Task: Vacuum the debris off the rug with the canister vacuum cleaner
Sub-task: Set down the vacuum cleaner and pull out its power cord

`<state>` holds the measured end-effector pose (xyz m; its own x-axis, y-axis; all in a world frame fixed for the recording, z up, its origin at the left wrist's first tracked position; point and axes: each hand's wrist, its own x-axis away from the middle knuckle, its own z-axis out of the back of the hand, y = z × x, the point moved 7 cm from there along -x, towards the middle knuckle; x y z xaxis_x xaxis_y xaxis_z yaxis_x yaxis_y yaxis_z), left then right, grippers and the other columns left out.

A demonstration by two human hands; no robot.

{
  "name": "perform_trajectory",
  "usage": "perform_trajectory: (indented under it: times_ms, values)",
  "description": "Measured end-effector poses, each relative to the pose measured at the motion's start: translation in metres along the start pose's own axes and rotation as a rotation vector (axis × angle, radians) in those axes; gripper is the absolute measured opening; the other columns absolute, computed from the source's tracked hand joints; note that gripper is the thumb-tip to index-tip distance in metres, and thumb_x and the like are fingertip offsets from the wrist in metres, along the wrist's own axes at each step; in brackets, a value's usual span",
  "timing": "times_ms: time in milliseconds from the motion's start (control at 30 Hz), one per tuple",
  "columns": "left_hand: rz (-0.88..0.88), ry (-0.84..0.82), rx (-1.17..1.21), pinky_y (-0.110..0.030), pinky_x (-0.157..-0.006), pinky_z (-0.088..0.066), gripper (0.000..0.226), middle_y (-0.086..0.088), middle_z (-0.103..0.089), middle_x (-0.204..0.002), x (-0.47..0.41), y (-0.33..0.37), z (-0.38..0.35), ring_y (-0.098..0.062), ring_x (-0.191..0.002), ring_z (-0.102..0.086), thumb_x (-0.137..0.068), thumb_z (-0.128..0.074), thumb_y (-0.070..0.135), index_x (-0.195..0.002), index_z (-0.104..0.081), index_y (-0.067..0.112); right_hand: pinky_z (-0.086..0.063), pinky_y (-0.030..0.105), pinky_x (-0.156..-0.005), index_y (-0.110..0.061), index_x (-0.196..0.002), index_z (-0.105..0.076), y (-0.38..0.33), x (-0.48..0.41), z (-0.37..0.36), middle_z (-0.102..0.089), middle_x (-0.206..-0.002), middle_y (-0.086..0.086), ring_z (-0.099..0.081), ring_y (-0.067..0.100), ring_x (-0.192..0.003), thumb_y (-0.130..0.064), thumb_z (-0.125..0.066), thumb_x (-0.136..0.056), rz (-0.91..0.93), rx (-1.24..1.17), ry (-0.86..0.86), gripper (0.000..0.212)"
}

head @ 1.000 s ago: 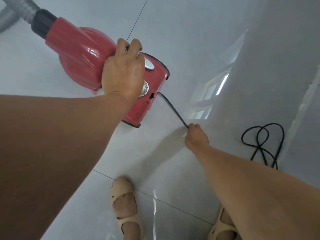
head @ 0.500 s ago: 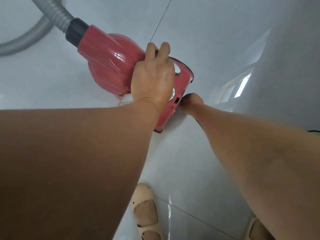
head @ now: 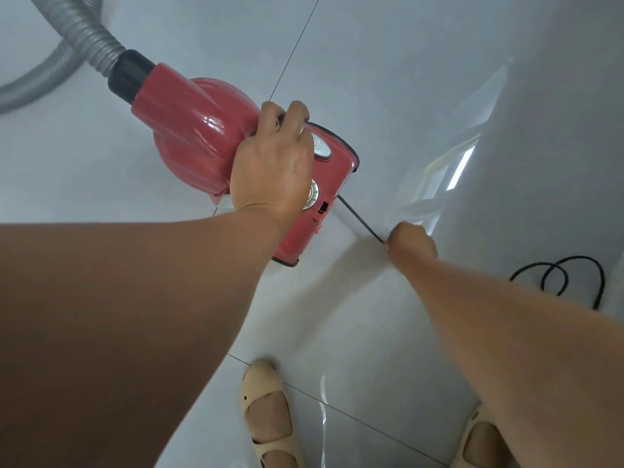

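Shoes (head: 266, 417) two, vacuum (head: 202, 136) one, cord (head: 361, 218) one

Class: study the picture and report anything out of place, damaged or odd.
Nothing is damaged or spilled. The only untidiness: cord lies in loose loops on the floor past the right hand, which grips it by the vacuum.
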<state>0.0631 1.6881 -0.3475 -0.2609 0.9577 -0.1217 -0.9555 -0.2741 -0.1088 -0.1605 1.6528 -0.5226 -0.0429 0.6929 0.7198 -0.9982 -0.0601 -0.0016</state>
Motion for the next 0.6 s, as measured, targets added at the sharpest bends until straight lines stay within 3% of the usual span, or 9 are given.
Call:
perform_trajectory:
  times_ms: [133,267,467,600]
  values:
    - [0.003,-0.003,-0.017,-0.025,-0.047,-0.032,0.020,0.004,-0.062,-0.110,0.000,0.000,-0.001,-0.025,-0.095,-0.058,-0.070,-0.057,-0.003,-0.069,-0.066,0.015,-0.048,0.038,-0.092,-0.005,-0.122,-0.061,0.047,0.019,-0.021,-0.060,-0.125,0.015,-0.058,0.035,-0.117,-0.001,-0.043,-0.094,-0.095,0.133,-0.067,0.033]
    - [0.006,0.001,-0.013,-0.026,-0.048,-0.035,0.020,0.003,-0.061,-0.113,0.000,-0.001,-0.002,-0.026,-0.098,-0.058,-0.072,-0.056,-0.003,-0.071,-0.066,0.013,-0.048,0.037,-0.094,-0.007,-0.125,-0.060,0.046,0.030,-0.017,-0.058,-0.129,0.013,-0.056,0.032,-0.121,0.000,-0.041,-0.094,-0.086,0.196,-0.079,0.037]
    - [0.019,-0.033,0.039,-0.034,-0.054,-0.042,0.021,-0.002,-0.057,-0.122,-0.002,-0.002,-0.001,-0.032,-0.107,-0.053,-0.082,-0.048,-0.002,-0.084,-0.067,0.006,-0.041,0.035,-0.102,-0.011,-0.132,-0.057,0.026,0.047,-0.010,-0.054,-0.135,0.011,-0.052,0.030,-0.125,0.000,-0.039,-0.095,0.140,0.014,-0.052,0.043]
    - [0.017,-0.158,0.031,-0.042,-0.064,-0.042,0.023,-0.007,-0.053,-0.128,0.000,-0.004,-0.002,-0.037,-0.112,-0.048,-0.088,-0.045,0.000,-0.096,-0.066,0.001,-0.037,0.032,-0.105,-0.018,-0.140,-0.048,0.031,0.073,-0.015,-0.048,-0.140,0.005,-0.047,0.022,-0.129,-0.012,-0.052,-0.097,0.218,-0.113,-0.104,0.043]
